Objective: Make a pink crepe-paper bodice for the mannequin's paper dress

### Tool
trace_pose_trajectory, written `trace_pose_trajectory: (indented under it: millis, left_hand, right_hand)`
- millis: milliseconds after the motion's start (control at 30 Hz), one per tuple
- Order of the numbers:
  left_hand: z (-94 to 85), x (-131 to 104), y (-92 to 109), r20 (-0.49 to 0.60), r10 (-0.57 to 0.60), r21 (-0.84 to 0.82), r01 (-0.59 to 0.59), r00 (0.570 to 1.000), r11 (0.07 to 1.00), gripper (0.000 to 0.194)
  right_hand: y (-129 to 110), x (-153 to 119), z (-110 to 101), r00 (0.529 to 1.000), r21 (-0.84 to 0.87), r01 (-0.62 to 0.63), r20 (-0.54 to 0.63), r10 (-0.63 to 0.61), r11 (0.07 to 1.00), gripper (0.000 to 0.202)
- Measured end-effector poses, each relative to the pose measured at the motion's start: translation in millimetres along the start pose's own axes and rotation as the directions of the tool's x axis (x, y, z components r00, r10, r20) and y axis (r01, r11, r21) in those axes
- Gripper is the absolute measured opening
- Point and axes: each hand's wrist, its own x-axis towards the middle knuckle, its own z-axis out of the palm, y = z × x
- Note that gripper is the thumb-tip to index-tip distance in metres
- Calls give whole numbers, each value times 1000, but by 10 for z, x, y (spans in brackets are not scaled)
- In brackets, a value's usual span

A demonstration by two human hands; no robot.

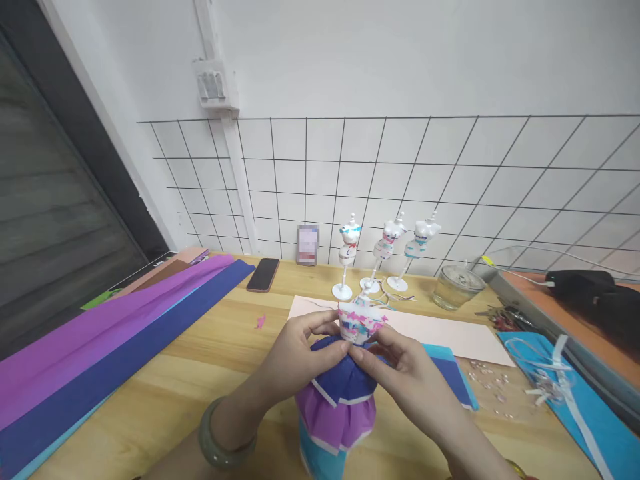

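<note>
A small white dress-form mannequin [363,323] with pink and blue paper scraps on its bust stands upright in front of me. Around it hangs a tiered paper skirt [336,410], dark blue on top, purple below and light blue at the bottom, with white edging. From the left, my left hand [299,352] pinches the skirt's waist with thumb and fingers. My right hand [407,368] is closed on the same waist from the right, and the two thumb tips nearly meet at the front. Fingers behind the mannequin are partly hidden.
Several more mannequins, such as one white form [349,250], stand at the back. Purple paper [125,310] and dark blue paper [150,343] lie left, near a phone [263,275]. On the right are a glass jar [457,288], pale paper [450,335], clear beads [493,383] and blue paper [590,407].
</note>
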Motion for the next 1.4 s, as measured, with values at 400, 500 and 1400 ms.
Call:
trace_pose_trajectory:
  millis: [400, 500, 1400]
  left_hand:
    - [-28, -33, 132, 138, 81, 192, -107, 987, 976, 50]
    - [-26, -40, 111, 135, 98, 213, -126, 986, 969, 50]
    - [314, -129, -57, -165, 402, 682, -190, 901, 706, 38]
  right_hand:
    - [44, 29, -76, 992, -86, 128, 13, -127, 988, 25]
    - [61, 37, -86, 987, -80, 157, 41, -154, 984, 30]
    - [-59, -196, -65, 935, -196, 175, -275, -225, 965, 43]
